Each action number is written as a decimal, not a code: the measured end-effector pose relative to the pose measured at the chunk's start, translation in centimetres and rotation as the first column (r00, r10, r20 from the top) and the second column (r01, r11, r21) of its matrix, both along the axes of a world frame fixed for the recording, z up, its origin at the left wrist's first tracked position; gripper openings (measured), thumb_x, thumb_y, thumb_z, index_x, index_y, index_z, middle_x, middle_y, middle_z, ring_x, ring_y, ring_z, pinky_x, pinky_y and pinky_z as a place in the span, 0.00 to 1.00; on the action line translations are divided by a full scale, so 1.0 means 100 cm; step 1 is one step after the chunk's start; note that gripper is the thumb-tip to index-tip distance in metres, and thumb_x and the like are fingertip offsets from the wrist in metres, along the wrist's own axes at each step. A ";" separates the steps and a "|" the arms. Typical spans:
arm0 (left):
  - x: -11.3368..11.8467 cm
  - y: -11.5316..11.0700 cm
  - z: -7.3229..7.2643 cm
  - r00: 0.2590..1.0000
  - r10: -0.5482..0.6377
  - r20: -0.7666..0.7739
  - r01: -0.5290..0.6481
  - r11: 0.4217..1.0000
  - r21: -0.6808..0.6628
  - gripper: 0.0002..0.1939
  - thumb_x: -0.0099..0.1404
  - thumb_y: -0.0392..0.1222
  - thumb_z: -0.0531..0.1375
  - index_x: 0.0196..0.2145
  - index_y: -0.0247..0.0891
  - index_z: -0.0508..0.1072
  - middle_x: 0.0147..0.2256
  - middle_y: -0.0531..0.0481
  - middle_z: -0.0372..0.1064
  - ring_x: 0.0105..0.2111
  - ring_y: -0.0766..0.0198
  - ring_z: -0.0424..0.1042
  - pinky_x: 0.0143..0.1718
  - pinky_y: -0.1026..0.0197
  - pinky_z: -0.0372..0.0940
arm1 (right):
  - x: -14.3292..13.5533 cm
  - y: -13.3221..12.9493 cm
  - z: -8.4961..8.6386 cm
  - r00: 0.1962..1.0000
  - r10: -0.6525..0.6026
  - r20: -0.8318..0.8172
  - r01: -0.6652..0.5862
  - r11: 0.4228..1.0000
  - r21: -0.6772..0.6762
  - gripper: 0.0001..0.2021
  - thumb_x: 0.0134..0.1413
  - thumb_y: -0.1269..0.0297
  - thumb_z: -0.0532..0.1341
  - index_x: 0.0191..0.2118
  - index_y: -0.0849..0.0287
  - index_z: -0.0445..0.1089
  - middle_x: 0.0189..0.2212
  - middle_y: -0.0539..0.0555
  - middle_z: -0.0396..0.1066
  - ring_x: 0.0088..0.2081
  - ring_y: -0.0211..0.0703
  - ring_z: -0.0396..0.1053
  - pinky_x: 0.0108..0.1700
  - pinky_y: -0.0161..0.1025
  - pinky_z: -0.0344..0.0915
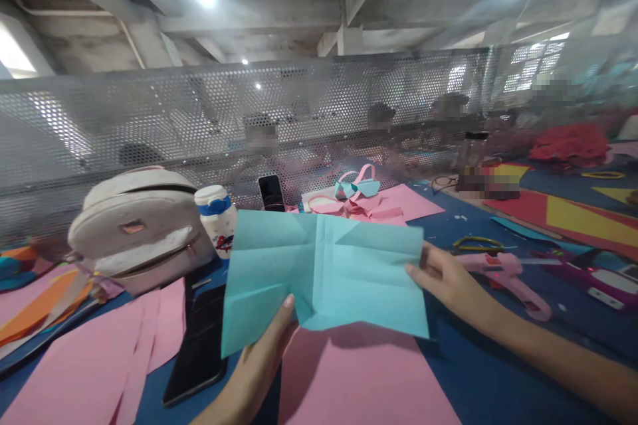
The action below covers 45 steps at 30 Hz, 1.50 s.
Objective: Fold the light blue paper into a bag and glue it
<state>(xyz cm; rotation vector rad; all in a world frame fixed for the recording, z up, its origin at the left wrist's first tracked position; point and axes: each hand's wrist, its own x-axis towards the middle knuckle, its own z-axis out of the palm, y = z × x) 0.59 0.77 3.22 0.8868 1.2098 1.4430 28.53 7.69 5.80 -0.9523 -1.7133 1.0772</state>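
A creased sheet of turquoise paper (279, 265) is held up above the table, with fold lines running across and down its middle. My left hand (266, 352) grips its lower edge, thumb on the near face and the other fingers behind. At the right edge of the sheet, my right hand (441, 279) pinches the paper between thumb and fingers. Pink paper (359, 378) lies flat on the table just below the turquoise sheet. To the left of my left hand rests a black smartphone (197, 345).
More pink sheets (94, 365) cover the left side. A pale backpack (142, 226) and a white bottle (216, 216) stand behind. A pink glue gun (513, 275) lies right. A perforated metal divider (309, 103) closes the far side, with people beyond.
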 end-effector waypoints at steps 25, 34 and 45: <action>-0.005 0.015 -0.010 0.988 -0.067 0.141 0.082 0.991 -0.106 0.33 0.52 0.48 0.73 0.53 0.33 0.72 0.48 0.40 0.76 0.51 0.45 0.73 0.54 0.51 0.67 | -0.028 0.024 -0.033 0.964 0.198 0.178 -0.184 0.979 -0.092 0.18 0.53 0.50 0.61 0.29 0.62 0.74 0.22 0.50 0.68 0.23 0.39 0.62 0.27 0.35 0.58; -0.005 0.016 -0.013 0.989 -0.114 0.095 0.124 0.986 -0.108 0.35 0.52 0.50 0.73 0.54 0.34 0.73 0.48 0.41 0.76 0.50 0.44 0.74 0.55 0.49 0.66 | -0.028 0.018 -0.028 0.930 0.142 0.340 -0.154 0.988 0.009 0.14 0.55 0.56 0.61 0.30 0.61 0.79 0.27 0.53 0.77 0.31 0.48 0.72 0.32 0.38 0.62; -0.006 0.013 -0.016 0.983 -0.179 0.049 0.183 0.978 -0.102 0.30 0.53 0.52 0.71 0.50 0.35 0.75 0.48 0.41 0.76 0.50 0.44 0.73 0.55 0.49 0.65 | -0.034 0.010 -0.013 0.848 0.103 0.521 -0.214 0.964 0.158 0.11 0.58 0.59 0.61 0.33 0.56 0.80 0.30 0.52 0.79 0.30 0.43 0.72 0.34 0.36 0.60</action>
